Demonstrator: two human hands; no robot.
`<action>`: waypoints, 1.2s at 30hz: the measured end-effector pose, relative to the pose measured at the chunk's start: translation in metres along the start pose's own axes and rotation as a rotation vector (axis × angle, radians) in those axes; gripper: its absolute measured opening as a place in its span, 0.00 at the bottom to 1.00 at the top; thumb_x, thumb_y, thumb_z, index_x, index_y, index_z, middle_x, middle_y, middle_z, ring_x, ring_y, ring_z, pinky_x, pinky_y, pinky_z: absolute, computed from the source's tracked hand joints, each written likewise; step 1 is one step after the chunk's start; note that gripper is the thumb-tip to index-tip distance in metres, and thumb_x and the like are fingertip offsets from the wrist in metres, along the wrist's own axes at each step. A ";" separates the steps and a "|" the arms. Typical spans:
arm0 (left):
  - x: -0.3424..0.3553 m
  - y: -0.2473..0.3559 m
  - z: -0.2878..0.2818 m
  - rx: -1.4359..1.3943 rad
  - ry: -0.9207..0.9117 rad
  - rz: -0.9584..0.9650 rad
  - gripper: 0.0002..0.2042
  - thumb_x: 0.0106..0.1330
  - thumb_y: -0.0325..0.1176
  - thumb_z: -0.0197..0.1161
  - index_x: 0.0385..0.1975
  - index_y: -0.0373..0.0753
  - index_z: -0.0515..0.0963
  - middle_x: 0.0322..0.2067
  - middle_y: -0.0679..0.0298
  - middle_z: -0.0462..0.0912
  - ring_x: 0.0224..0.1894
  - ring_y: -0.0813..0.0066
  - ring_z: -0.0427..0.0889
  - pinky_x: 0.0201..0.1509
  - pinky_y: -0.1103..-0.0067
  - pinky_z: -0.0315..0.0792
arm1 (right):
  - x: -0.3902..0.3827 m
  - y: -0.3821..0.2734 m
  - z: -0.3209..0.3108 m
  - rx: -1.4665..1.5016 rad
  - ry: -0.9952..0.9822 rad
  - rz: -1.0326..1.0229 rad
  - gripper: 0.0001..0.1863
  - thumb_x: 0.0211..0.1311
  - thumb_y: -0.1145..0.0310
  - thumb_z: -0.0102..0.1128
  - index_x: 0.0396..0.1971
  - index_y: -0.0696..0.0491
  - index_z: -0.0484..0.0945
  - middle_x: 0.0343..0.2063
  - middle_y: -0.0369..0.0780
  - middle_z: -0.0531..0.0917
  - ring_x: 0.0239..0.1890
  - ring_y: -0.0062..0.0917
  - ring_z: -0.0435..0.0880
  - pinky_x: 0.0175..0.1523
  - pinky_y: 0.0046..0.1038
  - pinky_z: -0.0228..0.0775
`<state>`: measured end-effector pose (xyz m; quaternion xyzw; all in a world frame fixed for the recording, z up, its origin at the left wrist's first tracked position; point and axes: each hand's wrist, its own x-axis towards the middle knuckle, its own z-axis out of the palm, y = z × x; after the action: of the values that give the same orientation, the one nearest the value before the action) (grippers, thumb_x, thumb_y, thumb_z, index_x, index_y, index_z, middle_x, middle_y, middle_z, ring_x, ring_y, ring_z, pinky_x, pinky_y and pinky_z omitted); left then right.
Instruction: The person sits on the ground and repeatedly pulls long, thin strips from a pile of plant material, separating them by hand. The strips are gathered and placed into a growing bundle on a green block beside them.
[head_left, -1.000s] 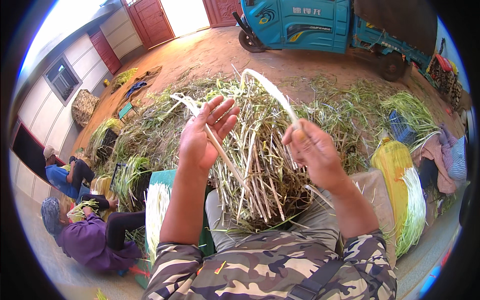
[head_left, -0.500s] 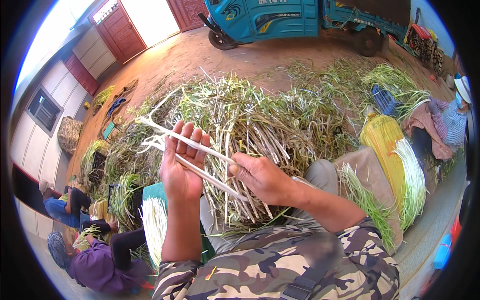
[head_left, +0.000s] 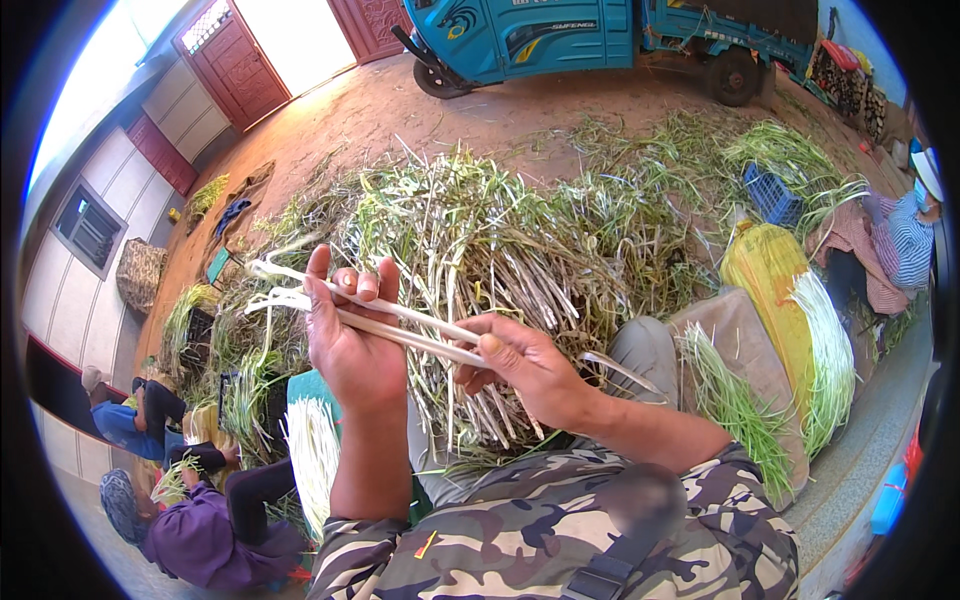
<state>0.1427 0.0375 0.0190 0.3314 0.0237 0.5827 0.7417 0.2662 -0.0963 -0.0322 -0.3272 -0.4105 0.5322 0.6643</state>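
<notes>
Two pale, whitish plant stalks (head_left: 425, 334) lie side by side across both hands, over the heap. My left hand (head_left: 358, 350) is palm up, its fingers curled around their left part. The split, ribbon-like ends (head_left: 275, 283) stick out to the left past the fingers. With thumb and fingers, my right hand (head_left: 522, 362) pinches the right ends of the stalks. A thin pale strip (head_left: 625, 372) shows beyond my right wrist, above my knee. Under the hands lies a big heap of green and dry brownish stalks (head_left: 510, 260).
Bundles of white stems (head_left: 312, 450) lie at the left and, with a yellow sack (head_left: 765, 270), at the right. Green stems (head_left: 735, 400) rest on a brown cloth. Co-workers sit at both sides. A blue crate (head_left: 772, 197) and a blue three-wheeled truck (head_left: 560, 40) stand farther off.
My left fingers have curled over the stalks. Both stalks have shifted left and lie closer together. My right hand, earlier gripping the upper stalk, now pinches both.
</notes>
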 end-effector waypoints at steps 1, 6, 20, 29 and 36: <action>0.000 -0.002 0.002 0.005 0.008 0.023 0.17 0.80 0.42 0.47 0.59 0.37 0.66 0.30 0.66 0.74 0.33 0.76 0.76 0.62 0.62 0.75 | -0.002 0.000 0.000 0.131 0.015 0.043 0.24 0.80 0.56 0.44 0.61 0.61 0.68 0.42 0.41 0.81 0.41 0.24 0.83 0.49 0.29 0.79; -0.009 -0.014 0.008 0.045 -0.006 0.050 0.15 0.79 0.43 0.48 0.55 0.40 0.68 0.31 0.66 0.75 0.34 0.74 0.77 0.60 0.59 0.76 | 0.000 -0.002 -0.002 0.341 0.125 -0.002 0.21 0.79 0.59 0.45 0.59 0.59 0.72 0.42 0.41 0.82 0.37 0.24 0.84 0.43 0.29 0.82; -0.021 -0.020 0.020 0.030 0.012 0.044 0.13 0.78 0.47 0.50 0.52 0.46 0.69 0.23 0.71 0.68 0.27 0.79 0.72 0.44 0.69 0.77 | 0.004 0.006 0.004 0.183 0.158 0.038 0.14 0.74 0.68 0.56 0.54 0.59 0.79 0.29 0.34 0.81 0.28 0.13 0.78 0.29 0.17 0.69; -0.011 0.025 0.030 0.048 -0.331 0.032 0.15 0.82 0.46 0.39 0.41 0.43 0.69 0.15 0.74 0.55 0.12 0.88 0.50 0.10 0.87 0.49 | 0.015 -0.014 -0.062 -0.569 0.178 -0.273 0.17 0.71 0.61 0.61 0.53 0.56 0.79 0.37 0.35 0.82 0.35 0.16 0.79 0.40 0.21 0.75; 0.010 0.040 0.035 0.139 -0.417 -0.017 0.16 0.83 0.44 0.39 0.37 0.41 0.68 0.14 0.73 0.55 0.11 0.88 0.49 0.09 0.86 0.49 | 0.058 -0.007 -0.195 -1.237 0.483 0.091 0.20 0.63 0.64 0.65 0.53 0.56 0.79 0.42 0.42 0.85 0.41 0.29 0.84 0.51 0.33 0.78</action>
<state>0.1269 0.0344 0.0702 0.4947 -0.0875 0.4924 0.7108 0.4492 -0.0407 -0.1024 -0.7751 -0.4655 0.1375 0.4044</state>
